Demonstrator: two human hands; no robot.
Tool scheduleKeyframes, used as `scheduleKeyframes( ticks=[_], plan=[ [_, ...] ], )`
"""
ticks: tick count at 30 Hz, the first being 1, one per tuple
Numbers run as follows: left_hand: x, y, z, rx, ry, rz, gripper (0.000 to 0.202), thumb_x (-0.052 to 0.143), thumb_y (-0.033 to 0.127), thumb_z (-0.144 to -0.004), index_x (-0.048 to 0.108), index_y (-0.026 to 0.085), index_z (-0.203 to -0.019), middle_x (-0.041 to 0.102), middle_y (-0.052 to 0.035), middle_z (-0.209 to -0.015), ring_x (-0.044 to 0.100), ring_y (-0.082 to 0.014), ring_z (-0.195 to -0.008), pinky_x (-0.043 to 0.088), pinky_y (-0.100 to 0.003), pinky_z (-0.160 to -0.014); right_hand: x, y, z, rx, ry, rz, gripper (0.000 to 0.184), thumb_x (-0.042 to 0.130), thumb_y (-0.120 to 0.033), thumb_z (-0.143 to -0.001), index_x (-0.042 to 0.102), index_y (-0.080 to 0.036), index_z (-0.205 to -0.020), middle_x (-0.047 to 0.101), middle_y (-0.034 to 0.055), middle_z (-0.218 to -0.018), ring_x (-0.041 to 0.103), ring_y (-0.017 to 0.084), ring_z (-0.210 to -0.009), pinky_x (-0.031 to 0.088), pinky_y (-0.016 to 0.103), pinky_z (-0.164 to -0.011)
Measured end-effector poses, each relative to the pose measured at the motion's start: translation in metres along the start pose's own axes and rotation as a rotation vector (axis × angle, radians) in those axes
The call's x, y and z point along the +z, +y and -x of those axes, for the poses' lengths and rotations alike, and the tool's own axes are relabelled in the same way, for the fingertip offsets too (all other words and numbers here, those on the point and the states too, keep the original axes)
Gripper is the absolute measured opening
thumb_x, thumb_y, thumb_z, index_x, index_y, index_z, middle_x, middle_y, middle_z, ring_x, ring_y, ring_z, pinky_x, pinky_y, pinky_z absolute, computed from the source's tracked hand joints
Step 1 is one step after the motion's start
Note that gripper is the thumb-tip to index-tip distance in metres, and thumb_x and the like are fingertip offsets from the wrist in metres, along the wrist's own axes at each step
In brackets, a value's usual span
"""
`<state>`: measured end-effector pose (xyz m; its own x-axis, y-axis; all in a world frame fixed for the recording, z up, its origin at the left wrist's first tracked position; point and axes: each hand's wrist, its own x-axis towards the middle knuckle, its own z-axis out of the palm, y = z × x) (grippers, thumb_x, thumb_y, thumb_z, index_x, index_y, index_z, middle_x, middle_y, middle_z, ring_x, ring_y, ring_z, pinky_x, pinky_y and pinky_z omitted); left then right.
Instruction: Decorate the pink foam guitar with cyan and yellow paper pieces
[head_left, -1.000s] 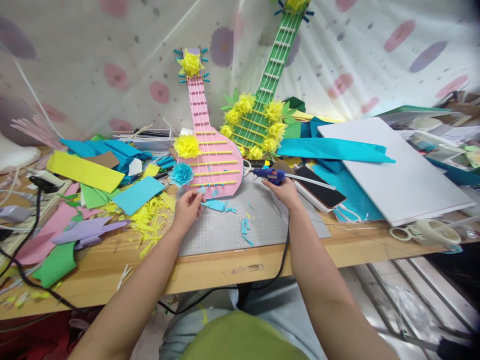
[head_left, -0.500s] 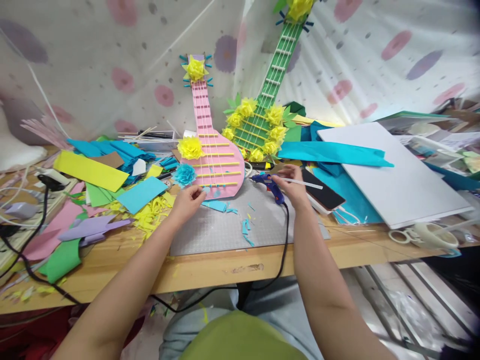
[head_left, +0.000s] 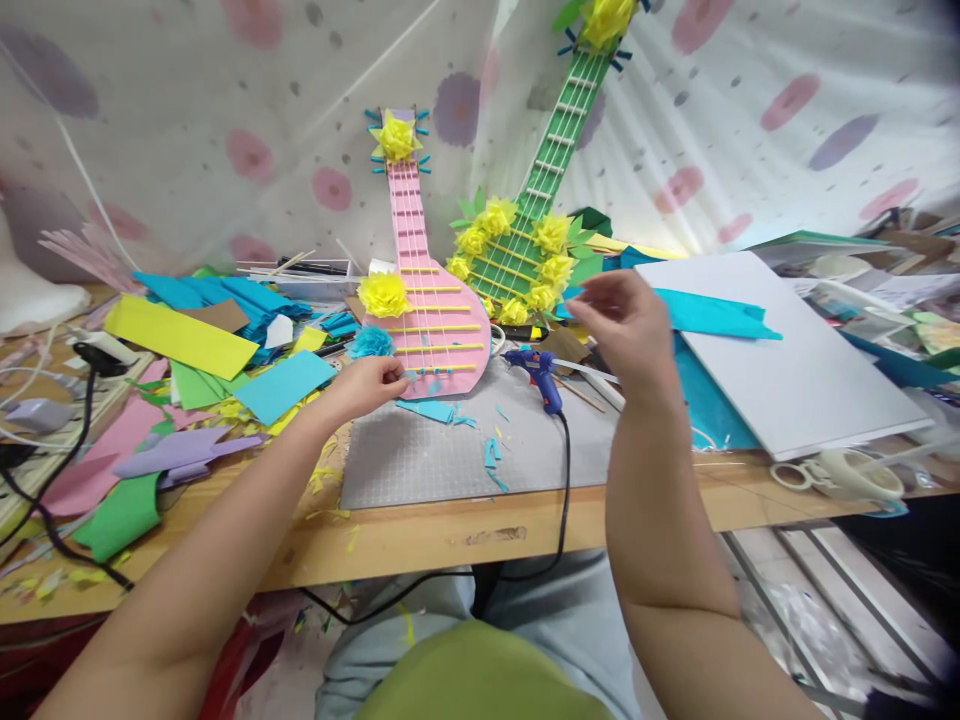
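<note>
My left hand is at the lower left edge of a pink paper lute, fingers curled in a pinch. What it pinches is hidden. Just above it a blue paper flower sits on the lute's edge, with a yellow paper flower higher up. My right hand hovers to the right with thumb and fingers apart, in front of a long blue paper strip. Below and left of it a blue glue gun rests on the grey cutting mat, a white glue stick jutting from its back.
A green paper lute with yellow flowers leans behind. Coloured paper sheets and yellow shreds cover the left side. At right lie a white board and tape rolls. The glue gun's black cord runs over the table edge.
My right hand has left the glue gun and moved up and right to the blue strip. The glue gun stays on the mat. My left hand remains at the lute's lower edge.
</note>
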<state>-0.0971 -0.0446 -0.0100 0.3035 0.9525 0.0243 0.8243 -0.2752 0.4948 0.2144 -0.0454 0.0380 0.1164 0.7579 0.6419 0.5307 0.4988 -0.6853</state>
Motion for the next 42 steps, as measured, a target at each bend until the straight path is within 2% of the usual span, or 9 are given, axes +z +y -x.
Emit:
scheduleKeyframes(
  ticks=[5, 10, 16, 21, 24, 27, 31, 36, 42],
  plan=[
    [-0.008, 0.009, -0.006, 0.060, -0.075, -0.107, 0.024, 0.048, 0.036, -0.074, 0.043, 0.019, -0.058, 0.050, 0.0014, -0.057, 0.041, -0.0105, -0.052, 0.025, -0.024, -0.049, 0.078, -0.025, 0.010, 0.022, -0.590, -0.071, 0.015, 0.061, -0.023, -0.074, 0.058, -0.019, -0.087, 0.064, 0.0015, -0.080, 0.058, 0.012, -0.072, 0.046, 0.028, -0.068],
    [-0.012, 0.010, -0.011, 0.117, -0.126, -0.219, 0.020, 0.049, 0.035, -0.073, 0.050, 0.019, -0.061, 0.054, 0.0001, -0.058, 0.043, -0.0117, -0.051, 0.025, -0.025, -0.049, 0.128, -0.032, 0.021, -0.052, -0.858, -0.062, 0.025, 0.060, -0.012, -0.069, 0.055, -0.017, -0.093, 0.065, 0.0034, -0.091, 0.059, 0.013, -0.079, 0.044, 0.026, -0.069],
    [-0.012, 0.008, -0.008, 0.087, -0.085, -0.193, 0.019, 0.049, 0.035, -0.073, 0.053, 0.019, -0.064, 0.058, -0.0012, -0.061, 0.049, -0.0136, -0.054, 0.028, -0.026, -0.050, 0.143, -0.031, 0.023, -0.009, -0.838, 0.039, 0.024, 0.058, -0.007, -0.066, 0.054, -0.019, -0.087, 0.063, -0.0010, -0.077, 0.057, 0.013, -0.071, 0.039, 0.024, -0.063],
    [-0.001, 0.002, -0.004, -0.011, 0.223, 0.368, 0.035, 0.058, 0.033, -0.066, 0.051, 0.021, -0.098, 0.062, -0.0018, -0.089, 0.059, -0.0140, -0.071, 0.042, -0.024, -0.057, 0.151, -0.019, 0.025, 0.316, -0.699, -0.333, 0.020, 0.064, -0.010, -0.061, 0.050, -0.018, -0.074, 0.056, -0.0033, -0.069, 0.056, 0.011, -0.065, 0.043, 0.024, -0.061],
    [0.009, 0.004, -0.004, -0.148, 0.218, 0.664, 0.041, 0.064, 0.036, -0.062, 0.048, 0.020, -0.097, 0.061, -0.0023, -0.084, 0.059, -0.0145, -0.069, 0.041, -0.022, -0.049, 0.154, -0.015, 0.028, 0.487, -0.667, -0.513, 0.022, 0.065, -0.008, -0.059, 0.049, -0.018, -0.070, 0.055, -0.0046, -0.063, 0.056, 0.010, -0.060, 0.045, 0.024, -0.059],
    [0.017, 0.005, -0.005, -0.196, 0.201, 0.714, 0.039, 0.066, 0.036, -0.060, 0.050, 0.019, -0.091, 0.060, 0.0003, -0.072, 0.057, -0.0129, -0.062, 0.039, -0.021, -0.047, 0.154, -0.014, 0.030, 0.530, -0.641, -0.565, 0.024, 0.067, -0.008, -0.057, 0.050, -0.018, -0.069, 0.055, -0.0054, -0.059, 0.057, 0.010, -0.059, 0.046, 0.023, -0.059],
    [0.017, 0.003, -0.006, -0.125, 0.261, 0.508, 0.031, 0.063, 0.033, -0.067, 0.050, 0.020, -0.092, 0.063, 0.0010, -0.071, 0.059, -0.0129, -0.063, 0.043, -0.025, -0.058, 0.152, -0.013, 0.030, 0.448, -0.688, -0.481, 0.020, 0.068, -0.012, -0.061, 0.054, -0.017, -0.073, 0.059, -0.0034, -0.065, 0.058, 0.010, -0.062, 0.047, 0.023, -0.062],
    [0.009, 0.003, -0.006, -0.108, 0.255, 0.153, 0.032, 0.061, 0.030, -0.071, 0.051, 0.022, -0.100, 0.068, 0.0013, -0.077, 0.063, -0.0164, -0.073, 0.040, -0.027, -0.062, 0.147, -0.018, 0.023, 0.166, -0.774, -0.142, 0.011, 0.064, -0.019, -0.070, 0.062, -0.017, -0.080, 0.064, 0.0007, -0.078, 0.057, 0.011, -0.070, 0.043, 0.023, -0.063],
    [-0.002, 0.012, -0.004, -0.109, 0.223, 0.089, 0.039, 0.061, 0.032, -0.071, 0.051, 0.023, -0.108, 0.070, 0.0008, -0.084, 0.063, -0.0169, -0.077, 0.040, -0.026, -0.063, 0.147, -0.029, 0.013, 0.052, -0.815, 0.075, 0.008, 0.058, -0.014, -0.070, 0.064, -0.019, -0.074, 0.066, -0.0007, -0.074, 0.058, 0.012, -0.069, 0.038, 0.023, -0.061]
  ],
)
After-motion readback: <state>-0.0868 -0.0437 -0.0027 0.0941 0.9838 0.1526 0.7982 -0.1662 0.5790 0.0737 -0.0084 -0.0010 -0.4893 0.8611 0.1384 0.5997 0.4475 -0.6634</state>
